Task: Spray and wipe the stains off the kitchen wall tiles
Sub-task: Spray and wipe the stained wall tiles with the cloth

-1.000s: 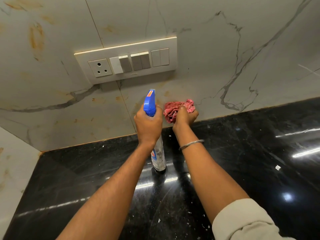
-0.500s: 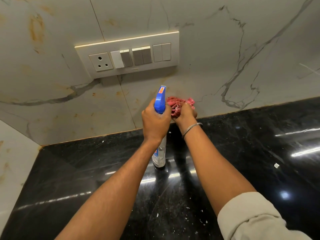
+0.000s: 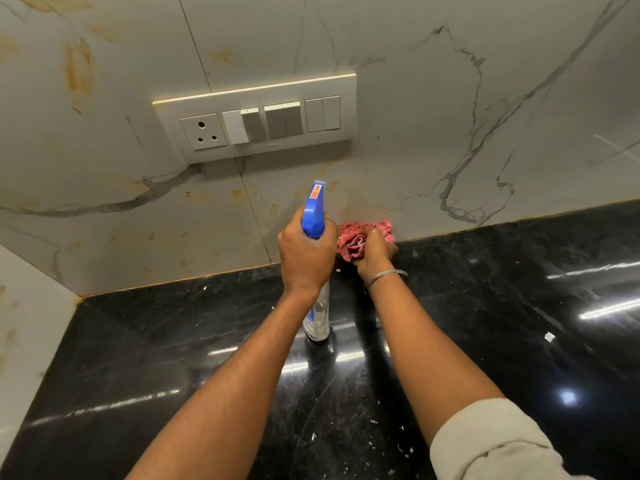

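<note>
Because the bottle [image 3: 313, 216] in the left hand [image 3: 304, 254] aims its blue nozzle at the wall right below the switch panel [image 3: 256, 116], the main hazard I judge is mist or runoff reaching the socket [image 3: 202, 131] and switches. A high or wide squeeze would cause it. Liquid could also run down to the seam and pool on the black tabletop [image 3: 519, 323], which would then be slippery. A third risk is patchy work. The cloth [image 3: 351, 242] is a small wad, so rubbing could smear the stains [image 3: 78, 69] instead of lifting them.

The left fingers are wrapped tight round the bottle's neck. Whether one sits on the trigger is hidden. The bottle's clear base is at or just above the tabletop; I cannot tell which. The right hand [image 3: 374, 249] has its fingers bunched on the red cloth, pressing it to the wall at the back edge of the tabletop, just right of the bottle.

The tiles [image 3: 415, 81] rise from that back edge and also turn the left corner. They are pale, glossy and marble-patterned with grey veins. Orange-brown blotches mark them, heaviest at the upper left, with specks under the panel and along the lower left. To the right of the cloth they look nearly clean.
</note>
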